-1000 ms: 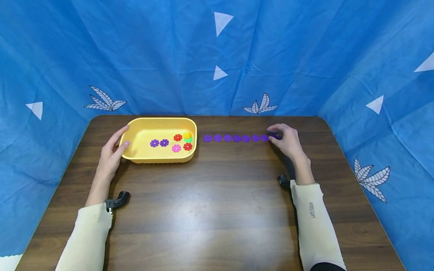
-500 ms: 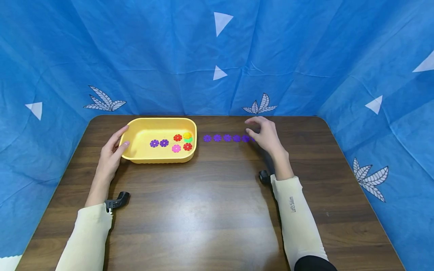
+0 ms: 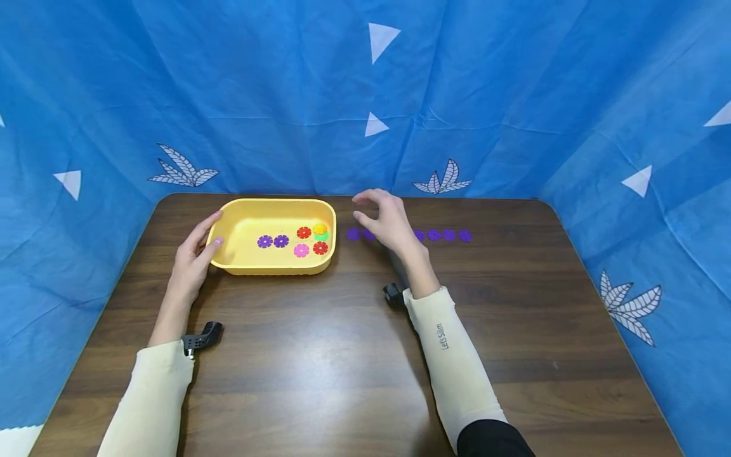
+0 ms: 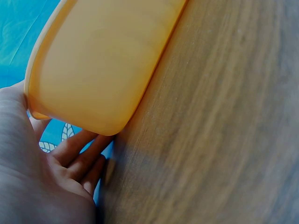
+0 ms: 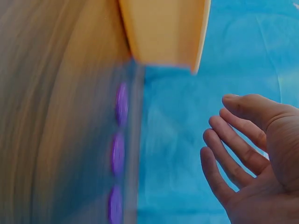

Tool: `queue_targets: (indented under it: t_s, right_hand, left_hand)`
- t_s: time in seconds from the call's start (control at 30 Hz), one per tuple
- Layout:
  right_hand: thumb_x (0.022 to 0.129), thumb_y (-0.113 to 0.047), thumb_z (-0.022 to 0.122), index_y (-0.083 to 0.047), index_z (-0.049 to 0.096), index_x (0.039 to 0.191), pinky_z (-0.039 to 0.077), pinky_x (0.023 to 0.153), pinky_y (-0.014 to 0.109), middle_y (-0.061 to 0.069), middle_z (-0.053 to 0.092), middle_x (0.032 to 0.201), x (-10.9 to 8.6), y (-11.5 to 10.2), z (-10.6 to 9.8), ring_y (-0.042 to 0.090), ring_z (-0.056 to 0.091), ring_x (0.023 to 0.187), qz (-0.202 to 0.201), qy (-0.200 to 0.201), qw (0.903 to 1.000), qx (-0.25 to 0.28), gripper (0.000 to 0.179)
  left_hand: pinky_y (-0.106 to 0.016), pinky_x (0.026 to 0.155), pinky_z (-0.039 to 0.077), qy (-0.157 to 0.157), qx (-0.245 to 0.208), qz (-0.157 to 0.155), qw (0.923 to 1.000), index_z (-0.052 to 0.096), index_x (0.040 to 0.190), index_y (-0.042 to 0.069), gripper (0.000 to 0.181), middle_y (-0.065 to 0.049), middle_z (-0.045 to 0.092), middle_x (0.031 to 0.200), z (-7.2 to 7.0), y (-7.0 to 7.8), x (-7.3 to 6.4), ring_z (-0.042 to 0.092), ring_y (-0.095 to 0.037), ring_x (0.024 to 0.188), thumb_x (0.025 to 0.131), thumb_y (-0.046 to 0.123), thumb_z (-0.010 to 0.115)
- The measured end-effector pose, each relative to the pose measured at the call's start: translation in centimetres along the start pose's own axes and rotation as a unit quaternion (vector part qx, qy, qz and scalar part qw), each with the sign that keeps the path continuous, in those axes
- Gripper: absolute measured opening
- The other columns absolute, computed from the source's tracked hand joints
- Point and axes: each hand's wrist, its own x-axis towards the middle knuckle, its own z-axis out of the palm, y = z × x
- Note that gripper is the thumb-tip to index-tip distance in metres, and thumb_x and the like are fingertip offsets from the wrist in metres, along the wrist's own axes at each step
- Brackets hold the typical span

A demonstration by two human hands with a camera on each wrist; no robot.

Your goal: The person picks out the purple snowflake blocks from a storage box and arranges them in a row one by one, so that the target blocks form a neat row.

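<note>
At the left end of a yellow plastic tray (image 3: pixel 240 231), my left hand (image 3: pixel 190 263) grips the rim, with the thumb on the near side and the fingers around the outer end. Inside the tray lie two purple snowflake discs (image 3: pixel 281 241), two red discs (image 3: pixel 320 248), a pink disc (image 3: pixel 301 251), a yellow disc (image 3: pixel 320 229) and a green disc (image 3: pixel 322 237). My right hand (image 3: pixel 390 221) hovers, holding nothing, over a row of purple snowflake discs (image 3: pixel 434 235) right of the tray. It hides part of that row. In the right wrist view its fingers (image 5: pixel 233 140) are relaxed and apart.
Everything stands on a brown wooden table (image 3: pixel 320 355). A blue patterned cloth (image 3: pixel 320 82) hangs behind the table and along its sides. The tray and the disc row lie close to the table's back edge.
My right hand has left the disc at the row's right end and moved left over the row, towards the tray. My left hand stays on the tray. The head view has shifted slightly.
</note>
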Motion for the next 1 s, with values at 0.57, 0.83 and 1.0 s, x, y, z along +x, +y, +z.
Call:
queue_targets:
  t_s: [0.57, 0.83, 1.0]
  right_hand:
    - [0.095, -0.015, 0.079, -0.007, 0.074, 0.123, 0.052, 0.103, 0.031, 0.005, 0.073, 0.12, 2.8, -5.4, 6.8, 0.02, 0.066, 0.116, -0.021, -0.071, 0.9971, -0.015, 0.03]
    - [0.092, -0.019, 0.083, -0.009, 0.074, 0.125, 0.052, 0.102, 0.03, 0.004, 0.074, 0.123, 3.6, -7.5, 10.0, 0.018, 0.066, 0.115, -0.032, -0.132, 0.9882, -0.072, 0.036]
    - [0.091, -0.021, 0.085, -0.012, 0.075, 0.124, 0.055, 0.095, 0.029, 0.003, 0.075, 0.121, 3.9, -8.4, 11.6, 0.016, 0.068, 0.111, -0.013, -0.148, 0.9831, -0.107, 0.035]
  left_hand:
    - [-0.004, 0.096, 0.045, 0.002, -0.003, 0.01, 0.9999, 0.045, 0.162, 0.023, 0.055, -0.009, 0.043, 0.166, -0.1, -0.1, 0.1, 0.052, -0.011, 0.136, 0.109, 0.016, 0.057]
    - [-0.005, 0.096, 0.046, 0.004, -0.009, 0.019, 0.9998, 0.047, 0.161, 0.023, 0.054, -0.008, 0.045, 0.165, -0.1, -0.1, -0.1, 0.052, -0.013, 0.136, 0.109, 0.015, 0.058]
    - [-0.005, 0.099, 0.044, 0.003, -0.003, 0.012, 0.9999, 0.047, 0.161, 0.024, 0.054, -0.007, 0.045, 0.166, -0.2, -0.1, 0.0, 0.05, -0.014, 0.139, 0.109, 0.017, 0.058]
